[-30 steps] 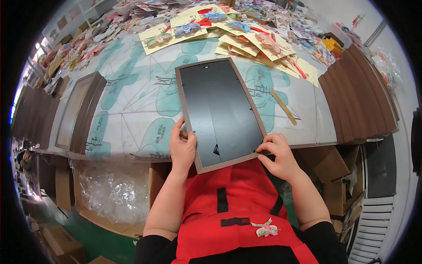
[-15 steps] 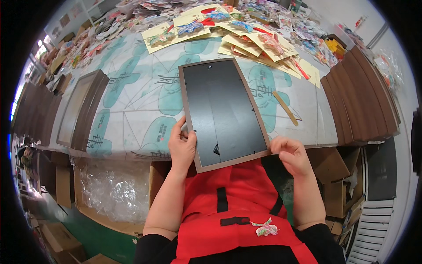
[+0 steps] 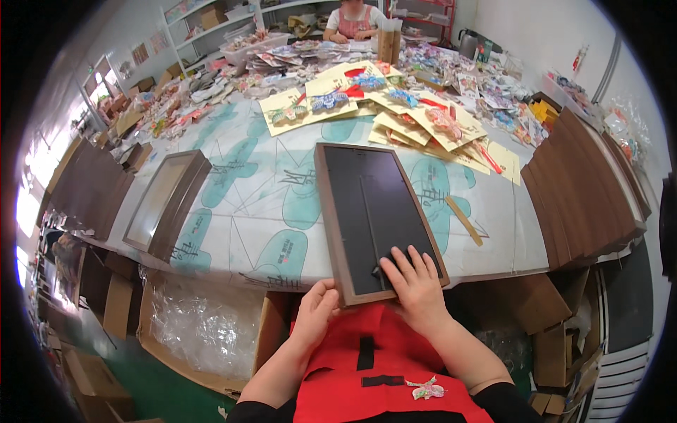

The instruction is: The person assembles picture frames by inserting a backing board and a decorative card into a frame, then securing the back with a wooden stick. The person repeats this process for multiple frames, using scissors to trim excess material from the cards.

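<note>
A brown picture frame lies back side up at the table's near edge, its lower end jutting out over my red apron. Its back is a black board with a long narrow strip down the middle. My left hand is closed at the frame's lower left corner, thumb and curled fingers against the side. My right hand rests on the lower right of the black board, fingers spread and flat. Past the frame's far end lie cream cards with colourful butterfly-like decorations and red pieces.
Stacked brown frames stand at the right and far left, with glazed frames nearer on the left. A wooden strip lies right of my frame. Below the edge sits a carton of clear plastic wrap. Another person sits across the table.
My right hand has gone from the frame's right edge onto its back board. The left hand has slid down to the lower corner. The view has tilted up, showing the person opposite.
</note>
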`<action>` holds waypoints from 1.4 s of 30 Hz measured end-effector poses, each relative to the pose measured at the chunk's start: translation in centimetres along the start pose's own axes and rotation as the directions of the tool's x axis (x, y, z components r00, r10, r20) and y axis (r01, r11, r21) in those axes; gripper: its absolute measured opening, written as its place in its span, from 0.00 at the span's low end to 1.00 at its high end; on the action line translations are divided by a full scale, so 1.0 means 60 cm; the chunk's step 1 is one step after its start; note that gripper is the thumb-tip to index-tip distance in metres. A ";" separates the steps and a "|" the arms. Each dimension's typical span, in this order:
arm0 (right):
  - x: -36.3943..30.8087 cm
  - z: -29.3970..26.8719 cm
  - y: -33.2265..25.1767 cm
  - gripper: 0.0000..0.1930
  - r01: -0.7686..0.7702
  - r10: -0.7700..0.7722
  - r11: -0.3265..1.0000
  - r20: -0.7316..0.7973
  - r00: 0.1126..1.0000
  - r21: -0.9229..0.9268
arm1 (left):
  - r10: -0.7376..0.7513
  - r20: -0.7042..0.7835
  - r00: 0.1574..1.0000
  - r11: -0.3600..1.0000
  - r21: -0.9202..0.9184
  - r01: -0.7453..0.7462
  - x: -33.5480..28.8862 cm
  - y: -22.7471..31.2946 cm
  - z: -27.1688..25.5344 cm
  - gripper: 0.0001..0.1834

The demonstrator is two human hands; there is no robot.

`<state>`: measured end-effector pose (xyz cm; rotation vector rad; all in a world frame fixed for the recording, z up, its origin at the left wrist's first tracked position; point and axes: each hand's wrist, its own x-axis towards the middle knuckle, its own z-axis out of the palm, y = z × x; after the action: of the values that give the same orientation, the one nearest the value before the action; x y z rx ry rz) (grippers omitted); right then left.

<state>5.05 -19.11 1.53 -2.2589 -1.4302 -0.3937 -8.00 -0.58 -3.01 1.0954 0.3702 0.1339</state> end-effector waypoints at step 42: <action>-0.255 -0.029 0.120 0.40 -0.017 0.586 -0.423 0.288 0.758 0.906 | 0.191 0.030 0.981 0.936 0.296 -0.191 0.060 0.117 -0.047 0.24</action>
<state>5.00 -34.60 -5.49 -0.7668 -0.1897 0.5270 -5.17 6.05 1.27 1.4302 0.2878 0.2569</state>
